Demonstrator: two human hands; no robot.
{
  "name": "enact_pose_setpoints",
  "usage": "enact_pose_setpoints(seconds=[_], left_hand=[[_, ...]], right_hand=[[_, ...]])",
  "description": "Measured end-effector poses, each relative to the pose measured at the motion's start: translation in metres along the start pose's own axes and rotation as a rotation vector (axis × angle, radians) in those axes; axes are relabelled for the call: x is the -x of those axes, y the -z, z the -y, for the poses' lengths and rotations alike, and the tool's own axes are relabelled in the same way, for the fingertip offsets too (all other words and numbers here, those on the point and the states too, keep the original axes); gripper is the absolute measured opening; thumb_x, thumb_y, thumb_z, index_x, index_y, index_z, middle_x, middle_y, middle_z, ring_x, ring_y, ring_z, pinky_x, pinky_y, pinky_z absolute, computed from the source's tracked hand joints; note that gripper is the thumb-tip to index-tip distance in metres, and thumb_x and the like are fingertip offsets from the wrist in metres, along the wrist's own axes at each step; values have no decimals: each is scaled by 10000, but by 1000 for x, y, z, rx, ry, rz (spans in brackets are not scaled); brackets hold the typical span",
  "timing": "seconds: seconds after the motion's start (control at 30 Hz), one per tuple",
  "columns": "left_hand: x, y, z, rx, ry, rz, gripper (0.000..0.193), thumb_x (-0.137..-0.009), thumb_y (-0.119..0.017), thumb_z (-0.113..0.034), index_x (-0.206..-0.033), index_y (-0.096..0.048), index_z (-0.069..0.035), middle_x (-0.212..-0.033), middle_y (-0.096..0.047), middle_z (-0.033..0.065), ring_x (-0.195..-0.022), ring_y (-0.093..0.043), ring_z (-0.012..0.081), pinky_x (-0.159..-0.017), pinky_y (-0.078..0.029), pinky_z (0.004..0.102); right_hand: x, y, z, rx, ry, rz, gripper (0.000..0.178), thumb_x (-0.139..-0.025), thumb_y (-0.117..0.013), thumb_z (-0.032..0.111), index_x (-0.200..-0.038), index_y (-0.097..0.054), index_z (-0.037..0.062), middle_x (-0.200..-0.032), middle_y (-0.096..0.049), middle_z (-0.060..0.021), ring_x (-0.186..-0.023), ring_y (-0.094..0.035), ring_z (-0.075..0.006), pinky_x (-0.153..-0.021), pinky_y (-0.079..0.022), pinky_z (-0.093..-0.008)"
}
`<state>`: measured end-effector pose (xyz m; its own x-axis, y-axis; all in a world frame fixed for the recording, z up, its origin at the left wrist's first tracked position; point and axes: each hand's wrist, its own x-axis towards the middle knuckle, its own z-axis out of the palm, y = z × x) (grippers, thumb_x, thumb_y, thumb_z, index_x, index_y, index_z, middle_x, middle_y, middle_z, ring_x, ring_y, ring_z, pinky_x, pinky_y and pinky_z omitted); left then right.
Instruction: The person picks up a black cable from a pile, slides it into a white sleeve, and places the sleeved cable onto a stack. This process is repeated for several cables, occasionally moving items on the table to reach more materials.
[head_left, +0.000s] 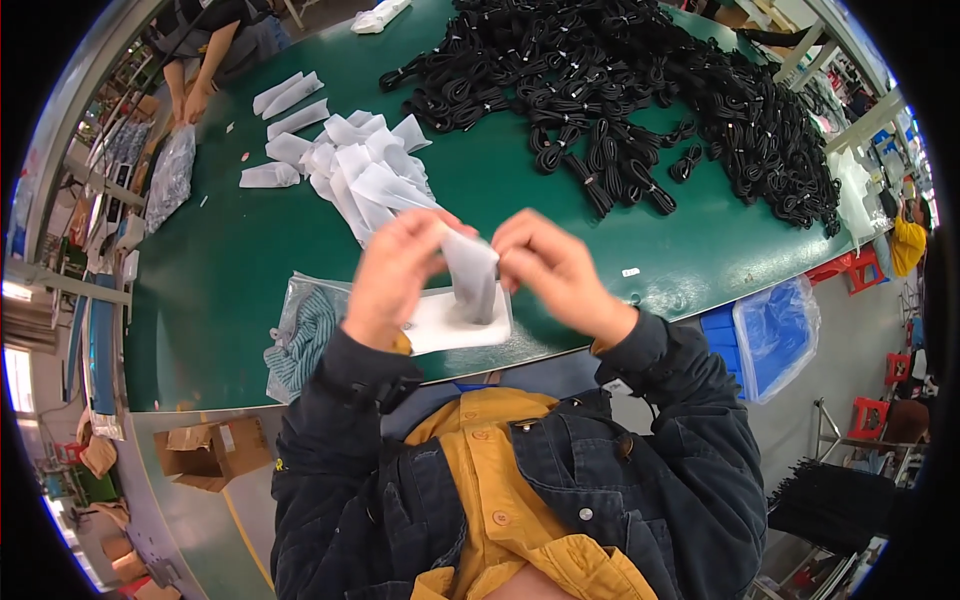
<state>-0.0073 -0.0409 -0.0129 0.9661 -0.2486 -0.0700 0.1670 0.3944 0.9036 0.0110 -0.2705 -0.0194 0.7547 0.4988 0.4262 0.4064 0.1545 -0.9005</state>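
Note:
Between my hands a small frosted plastic bag (pixel 472 268) hangs upright, with something dark showing faintly in its lower part. The fingers of my left hand (pixel 392 275) are closed on its upper left edge. On the opposite side, the bag's upper right edge is pinched by my right hand (pixel 562 272), slightly blurred. Below the bag lies a flat white block (pixel 435 325) near the table's front edge. Loose frosted bags (pixel 355 170) are heaped beyond my left hand. Bundled black cables (pixel 600 85) make a large pile across the far right of the green table (pixel 480 180).
A striped knitted thing (pixel 312 335) in a clear bag lies left of the white block. At the far left, a person's hands (pixel 190 102) touch a clear plastic bag (pixel 172 180). A blue bin (pixel 775 335) with a clear liner stands right; a cardboard box (pixel 212 452) sits lower left.

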Motion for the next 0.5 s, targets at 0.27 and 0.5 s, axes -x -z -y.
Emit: enact_pose_setpoints(seconds=[0.27, 0.5], left_hand=[[10, 16, -20, -1126, -742, -502, 172, -928, -621, -81, -1083, -629, -5, -1078, -629, 127, -997, -614, 269, -869, -494, 400], [49, -3, 80, -1212, -419, -26, 239, -815, -728, -52, -1032, -636, -13, -997, -578, 122, -911, -610, 298, -780, -506, 359]], right_hand=[[5, 120, -74, 1430, -38, -139, 266, -886, -676, 116, -1126, -621, 17, -987, -602, -165, -859, -629, -355, -734, -532, -416], [28, 93, -88, 1269, -97, -169, 270, -869, -677, 89, -1121, -614, 15, -997, -574, -152, -848, -613, -369, -722, -526, -432]])
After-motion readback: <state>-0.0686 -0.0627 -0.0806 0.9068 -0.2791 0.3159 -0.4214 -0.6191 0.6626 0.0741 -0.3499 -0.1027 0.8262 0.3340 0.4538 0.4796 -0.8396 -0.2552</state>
